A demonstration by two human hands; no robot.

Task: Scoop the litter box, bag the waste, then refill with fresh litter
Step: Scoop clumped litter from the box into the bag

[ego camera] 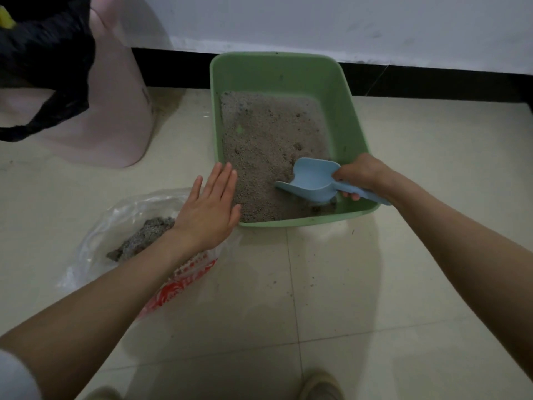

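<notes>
On the pale tiled floor (331, 284) nearest the person lies a clear plastic bag with red print (95, 241), its mouth open toward the box and a heap of grey clumped litter waste (138, 241) inside it. The left hand (209, 210) is flat, fingers straight and close together, palm down over the near left corner of the rectangular pale green plastic litter box (354, 134); whether it touches the rim I cannot tell. The right hand (359, 176) grips the handle of the light blue plastic scoop (310, 180), fingers curled round it. The scoop's long axis runs left to right, its mouth pointing left and dug into the grey granular litter (268, 145) at the near right corner. The box's long axis runs away toward the white wall (317, 21). Far left stands a pink plastic bin (115, 125) with a black bag (49, 53) draped over it
</notes>
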